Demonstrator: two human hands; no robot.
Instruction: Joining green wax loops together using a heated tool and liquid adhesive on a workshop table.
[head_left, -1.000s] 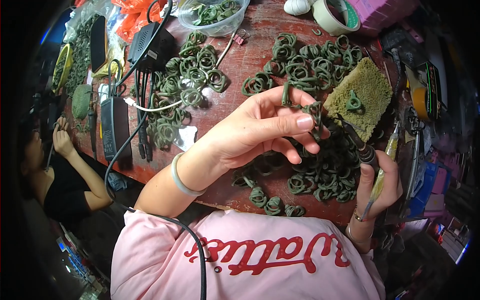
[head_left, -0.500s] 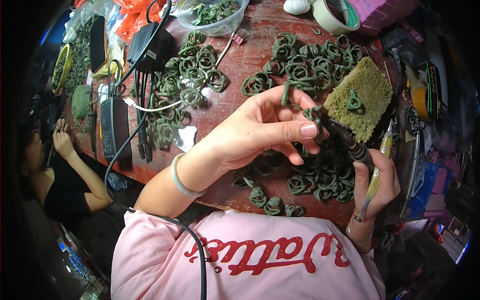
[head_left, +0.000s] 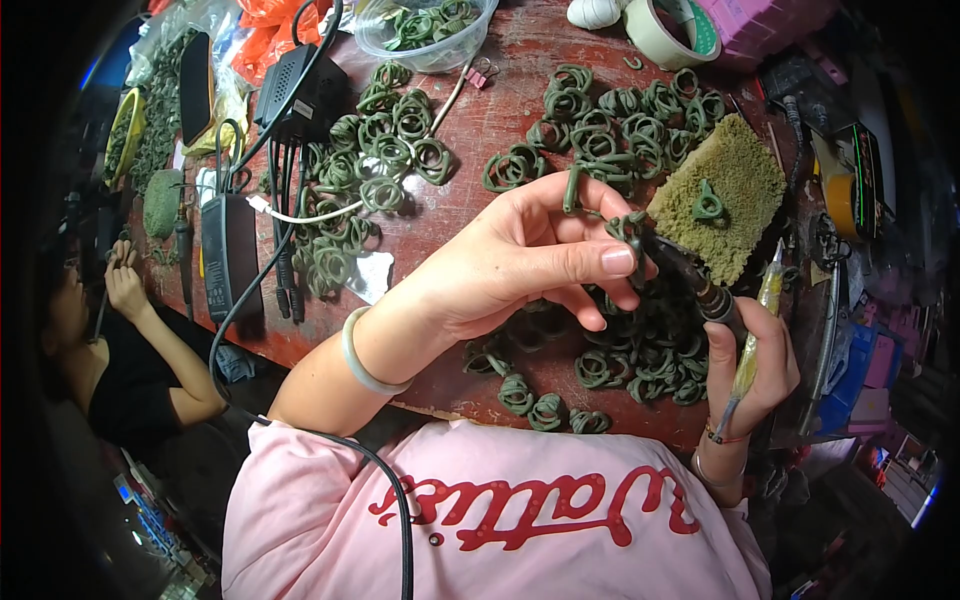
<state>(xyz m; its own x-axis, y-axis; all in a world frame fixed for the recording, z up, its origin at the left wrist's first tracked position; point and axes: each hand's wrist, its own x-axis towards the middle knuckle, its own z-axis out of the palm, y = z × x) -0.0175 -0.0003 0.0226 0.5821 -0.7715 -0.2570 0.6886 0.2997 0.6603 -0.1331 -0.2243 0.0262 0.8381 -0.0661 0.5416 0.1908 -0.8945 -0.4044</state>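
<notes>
My left hand [head_left: 535, 262] pinches a small dark green ring-shaped piece [head_left: 626, 230] between thumb and fingers, above the table. Another green stem [head_left: 572, 190] shows by its index finger. My right hand [head_left: 762, 385] grips a dark soldering iron [head_left: 718, 304], its metal end pointing at the piece and close to it; I cannot tell whether they touch. A yellow-wrapped pen-like tool [head_left: 748, 368] is held between the same hand's fingers, tip upward. Beneath the hands lie several green rings [head_left: 655, 375]. One green ring [head_left: 708, 203] rests on a rough yellow-green sponge [head_left: 752, 165].
More green rings [head_left: 600, 130] are heaped beyond my left hand and around a white cable [head_left: 310, 216]. A clear tub [head_left: 430, 58] holds others. Black power adapters [head_left: 232, 255] and cords lie leftward. A tape roll [head_left: 668, 35] stands at the back. A co-worker's hand [head_left: 125, 285] is far left.
The soldering iron has shifted very slightly at its metal end. My left hand and the green piece stay in place.
</notes>
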